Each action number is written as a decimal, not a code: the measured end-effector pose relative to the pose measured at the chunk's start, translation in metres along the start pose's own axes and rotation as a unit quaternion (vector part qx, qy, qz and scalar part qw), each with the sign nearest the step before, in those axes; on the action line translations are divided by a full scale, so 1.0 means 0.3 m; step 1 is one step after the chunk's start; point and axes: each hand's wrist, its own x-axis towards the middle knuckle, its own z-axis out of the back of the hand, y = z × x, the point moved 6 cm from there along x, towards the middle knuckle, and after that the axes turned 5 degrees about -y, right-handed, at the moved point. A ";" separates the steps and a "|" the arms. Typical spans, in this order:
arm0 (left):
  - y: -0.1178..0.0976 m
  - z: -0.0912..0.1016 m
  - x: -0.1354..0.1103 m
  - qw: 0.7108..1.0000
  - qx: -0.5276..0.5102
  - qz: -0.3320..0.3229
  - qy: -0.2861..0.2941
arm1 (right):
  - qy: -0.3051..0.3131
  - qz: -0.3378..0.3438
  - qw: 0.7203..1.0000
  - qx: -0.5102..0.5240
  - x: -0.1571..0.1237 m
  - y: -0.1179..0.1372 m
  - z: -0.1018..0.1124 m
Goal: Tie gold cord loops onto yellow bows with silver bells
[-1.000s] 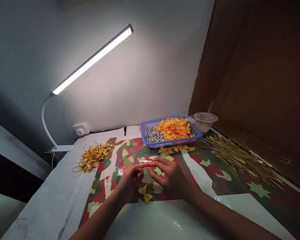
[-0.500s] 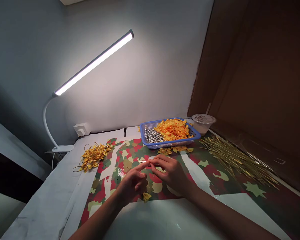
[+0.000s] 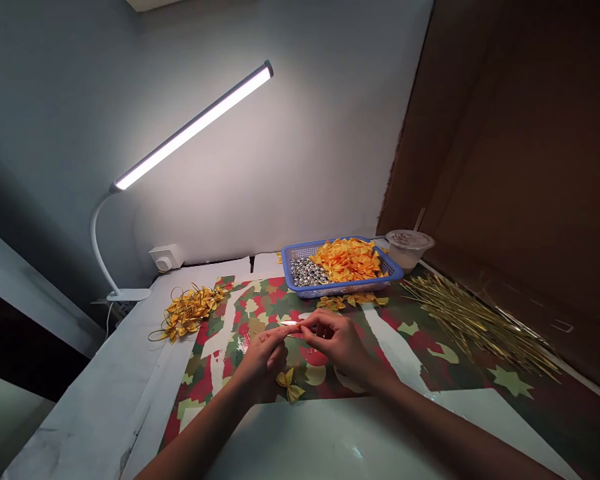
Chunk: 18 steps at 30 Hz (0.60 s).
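Observation:
My left hand (image 3: 265, 360) and my right hand (image 3: 337, 343) meet fingertip to fingertip over the patterned sheet (image 3: 260, 300). Both are closed in a pinch, and whatever they grip is too thin and too covered to make out. A bright white sliver shows by the fingertips. Just below and between the hands is a yellow ribbon bow (image 3: 291, 385); whether it hangs from the fingers or lies on the sheet I cannot tell. Beyond the hands, a few flat yellow bows (image 3: 353, 301) lie in front of the blue basket (image 3: 343, 289).
The basket holds silver bells or beads (image 3: 309, 272) and orange-yellow bows (image 3: 350, 259). Looped bows (image 3: 193, 312) lie in a heap at left, gold ties (image 3: 480, 323) at right. A lidded plastic cup (image 3: 410, 248) stands behind them. A lamp (image 3: 195, 130) shines above; a cardboard wall (image 3: 505, 167) borders the right.
My left index finger has drawn in and both hands now pinch closer together. More of the yellow bow below them shows. The view has shifted slightly.

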 end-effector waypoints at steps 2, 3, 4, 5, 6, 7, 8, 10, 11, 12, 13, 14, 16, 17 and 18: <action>0.009 0.010 0.005 1.000 0.003 0.006 -0.013 | 0.007 -0.012 1.000 0.008 -0.005 -0.001 -0.005; 0.012 0.015 0.007 1.000 0.005 0.008 -0.019 | 0.011 -0.017 1.000 0.011 -0.007 0.000 -0.007; 0.015 0.019 0.008 1.000 0.007 0.009 -0.025 | 0.015 -0.019 1.000 0.013 -0.009 0.002 -0.009; 0.017 0.023 0.010 0.999 0.009 0.009 -0.031 | 0.018 -0.021 1.000 0.014 -0.010 0.004 -0.010; 0.018 0.026 0.011 0.999 0.011 0.009 -0.036 | 0.020 -0.023 0.999 0.016 -0.011 0.006 -0.012; 0.019 0.028 0.012 0.999 0.013 0.007 -0.042 | 0.021 -0.023 0.999 0.017 -0.011 0.007 -0.014; 0.019 0.030 0.013 0.999 0.016 0.005 -0.047 | 0.022 -0.024 0.999 0.018 -0.011 0.009 -0.015; 0.016 0.034 0.016 0.998 0.022 -0.002 -0.059 | 0.020 -0.024 0.999 0.019 -0.010 0.012 -0.018; 0.014 0.035 0.017 0.998 0.025 -0.006 -0.064 | 0.019 -0.024 0.999 0.018 -0.009 0.013 -0.019; 0.012 0.037 0.019 0.997 0.029 -0.012 -0.070 | 0.018 -0.023 0.999 0.018 -0.009 0.014 -0.021; 0.010 0.039 0.021 0.996 0.034 -0.018 -0.076 | 0.017 -0.023 0.999 0.017 -0.009 0.015 -0.022; 0.009 0.041 0.023 0.996 0.039 -0.024 -0.080 | 0.016 -0.022 0.999 0.017 -0.008 0.016 -0.023; 0.007 0.045 0.027 0.994 0.048 -0.036 -0.087 | 0.015 -0.020 1.000 0.017 -0.008 0.018 -0.025; 0.006 0.047 0.029 0.994 0.053 -0.040 -0.090 | 0.015 -0.019 1.000 0.017 -0.009 0.019 -0.026; 0.006 0.048 0.029 0.993 0.056 -0.045 -0.092 | 0.015 -0.018 1.000 0.017 -0.009 0.020 -0.026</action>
